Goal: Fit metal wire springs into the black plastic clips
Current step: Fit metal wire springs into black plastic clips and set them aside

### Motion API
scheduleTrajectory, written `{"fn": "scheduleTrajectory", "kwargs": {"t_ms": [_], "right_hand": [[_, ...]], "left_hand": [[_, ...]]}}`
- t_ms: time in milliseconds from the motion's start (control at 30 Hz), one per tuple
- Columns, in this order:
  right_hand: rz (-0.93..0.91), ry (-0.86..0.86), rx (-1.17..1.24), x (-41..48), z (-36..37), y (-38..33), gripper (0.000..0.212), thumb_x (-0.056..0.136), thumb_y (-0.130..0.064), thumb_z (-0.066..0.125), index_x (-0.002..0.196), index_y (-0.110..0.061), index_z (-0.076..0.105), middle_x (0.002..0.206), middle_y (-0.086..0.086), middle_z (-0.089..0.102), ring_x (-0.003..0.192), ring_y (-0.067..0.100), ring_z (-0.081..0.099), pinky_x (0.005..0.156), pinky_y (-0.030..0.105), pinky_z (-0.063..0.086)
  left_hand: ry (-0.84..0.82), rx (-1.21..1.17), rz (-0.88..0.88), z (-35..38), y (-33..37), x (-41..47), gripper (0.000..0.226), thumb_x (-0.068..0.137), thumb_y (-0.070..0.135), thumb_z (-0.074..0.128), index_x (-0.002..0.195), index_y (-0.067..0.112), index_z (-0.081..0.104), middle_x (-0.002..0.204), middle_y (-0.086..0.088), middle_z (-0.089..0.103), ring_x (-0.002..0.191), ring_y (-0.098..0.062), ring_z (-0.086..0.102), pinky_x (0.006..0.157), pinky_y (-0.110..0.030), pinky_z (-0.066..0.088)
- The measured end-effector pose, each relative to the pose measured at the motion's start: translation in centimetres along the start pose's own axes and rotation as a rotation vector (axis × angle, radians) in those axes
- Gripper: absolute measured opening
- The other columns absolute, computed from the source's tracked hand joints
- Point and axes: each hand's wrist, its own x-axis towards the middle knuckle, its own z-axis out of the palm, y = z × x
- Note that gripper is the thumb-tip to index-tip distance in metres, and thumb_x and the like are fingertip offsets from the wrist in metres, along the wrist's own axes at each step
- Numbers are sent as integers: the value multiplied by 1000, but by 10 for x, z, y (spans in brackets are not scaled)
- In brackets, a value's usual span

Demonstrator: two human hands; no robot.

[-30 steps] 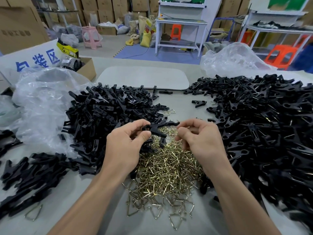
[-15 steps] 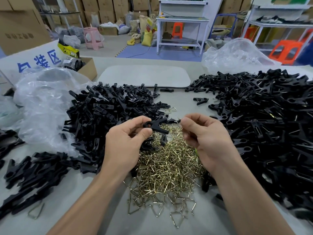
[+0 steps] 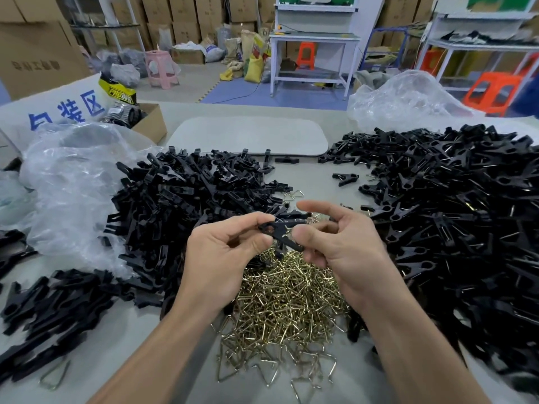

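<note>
Everything sits on a grey table top [image 3: 315, 182]. Biggest item is the right heap of black plastic clips [image 3: 455, 228], many with wire glints, so probably finished ones. Next is the left heap of black plastic clip parts [image 3: 180, 199], with a crumpled clear plastic bag [image 3: 73, 185] at its left edge and a white rounded board [image 3: 248, 135] behind. The pile of brass-coloured triangular wire springs [image 3: 285, 298] lies in the centre between the heaps, directly under both hands. Here the left hand [image 3: 218, 258] pinches the ring end of one black plastic clip [image 3: 280, 228] between thumb and forefinger, other fingers curled under. Opposite, the right hand [image 3: 350, 252] has its thumb [image 3: 303, 232] pressed on the clip's middle and lower fingers curled behind it. Its forefinger sticks out straight above, touching nothing. The clip is held in the air above the spring pile, between the hands. Its long axis runs roughly left-right, ring end at the left hand, two legs splaying toward the right hand. Cannot tell whether a spring is seated; there is a pale glint mid-clip, too small to read. Judgement: mid-fit, and the next push likely runs along that axis into the left grip. Versus half a second ago: the right hand was bunched, knuckles up, at the clip's tip. It is now rolled palm-inward, forefinger lifted, thumb on the clip body. Left grip unchanged.
</note>
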Motion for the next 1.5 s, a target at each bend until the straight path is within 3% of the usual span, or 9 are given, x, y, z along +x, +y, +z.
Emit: {"fn": "scheduleTrajectory", "kwargs": {"t_ms": [967,1100,1200,1300,1500], "right_hand": [[-59,23,-54,3,-3,5,45,79,11,80,115,-15,72,57,2,63,44,12,55,43,17,43],[-32,1,-47,1,-2,4,44,80,6,80,117,-16,71,56,4,62,46,12,55,42,18,40],[39,-55,71,0,-1,1,52,70,-3,83,120,-11,70,57,3,62,46,13,56,42,18,40],[53,-59,76,-2,-2,-2,52,66,-5,83,117,-11,72,58,3,63,45,13,55,41,19,39],[3,10,32,-1,0,0,36,78,7,80,109,-12,76,60,6,64,44,14,54,40,20,39]], "left_hand": [[25,3,-7,2,1,-1,33,75,16,84,97,40,83,84,3,80,78,-9,73,76,-18,56],[20,-6,-30,1,3,1,40,76,8,84,95,43,83,85,4,81,79,-9,74,76,-18,57],[5,-65,-50,-1,5,3,36,71,13,83,94,41,83,80,4,80,73,-4,69,73,-15,55],[1,-36,-52,-1,5,3,43,73,4,84,92,42,83,79,4,80,72,-4,71,73,-15,56],[40,-23,-40,1,5,-1,33,69,23,84,94,44,83,83,5,81,78,-9,75,75,-16,57]]}}
